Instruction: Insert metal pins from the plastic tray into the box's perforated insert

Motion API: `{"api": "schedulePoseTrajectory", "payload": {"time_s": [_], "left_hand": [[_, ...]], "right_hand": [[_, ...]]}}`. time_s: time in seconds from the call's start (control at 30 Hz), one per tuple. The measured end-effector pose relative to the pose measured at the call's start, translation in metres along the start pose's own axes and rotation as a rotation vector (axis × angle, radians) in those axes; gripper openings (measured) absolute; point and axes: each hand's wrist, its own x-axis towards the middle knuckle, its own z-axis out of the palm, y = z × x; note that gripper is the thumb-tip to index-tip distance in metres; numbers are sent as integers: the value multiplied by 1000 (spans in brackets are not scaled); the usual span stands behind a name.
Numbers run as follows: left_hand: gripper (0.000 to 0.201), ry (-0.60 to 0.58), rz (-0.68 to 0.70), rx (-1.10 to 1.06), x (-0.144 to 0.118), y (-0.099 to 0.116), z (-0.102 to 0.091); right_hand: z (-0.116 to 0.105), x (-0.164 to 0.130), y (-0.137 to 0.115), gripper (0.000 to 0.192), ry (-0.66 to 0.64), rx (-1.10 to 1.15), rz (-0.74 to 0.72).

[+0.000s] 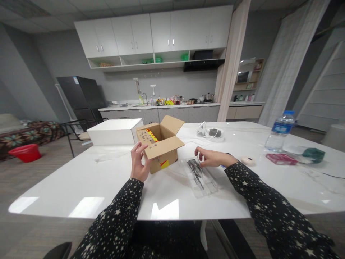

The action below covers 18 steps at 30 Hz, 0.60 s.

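An opened cardboard box (163,160) with yellow and red labels stands on the table, flaps spread. My left hand (140,163) grips its near left side, fingers on the flap edge and thumb against the wall. Several small round dark bits lie or show on the left flap. To the right of the box is a clear plastic tray (201,192) with several thin dark metal pieces (196,172) bunched in it; their exact kind is unclear. Just above these pieces hovers my right hand (208,157), fingers curved and apart, with nothing visible in them.
Behind the box sits a white box (114,132). A white cable and round device (214,133) lie farther back. On the right are a water bottle (280,131), a dark pink packet (281,159), a green bag (314,154) and a small pale round case (248,160).
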Motion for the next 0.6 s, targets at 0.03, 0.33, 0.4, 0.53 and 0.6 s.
{"api": "schedulePoseTrajectory", "payload": {"time_s": [0.03, 0.33, 0.4, 0.53, 0.6], "left_hand": [[44, 1, -9, -11, 0, 1, -1], [41, 46, 11, -61, 3, 2, -5], [41, 43, 2, -91, 3, 0, -4], [41, 27, -22, -107, 4, 4, -4], [41, 23, -23, -86, 5, 7, -4]], "right_hand": [[0, 1, 1, 42, 25, 23, -28], [6, 8, 7, 36, 211, 101, -138], [7, 9, 5, 34, 252, 119, -173], [6, 10, 2, 25, 346, 128, -206], [5, 10, 0, 25, 393, 125, -221]]}}
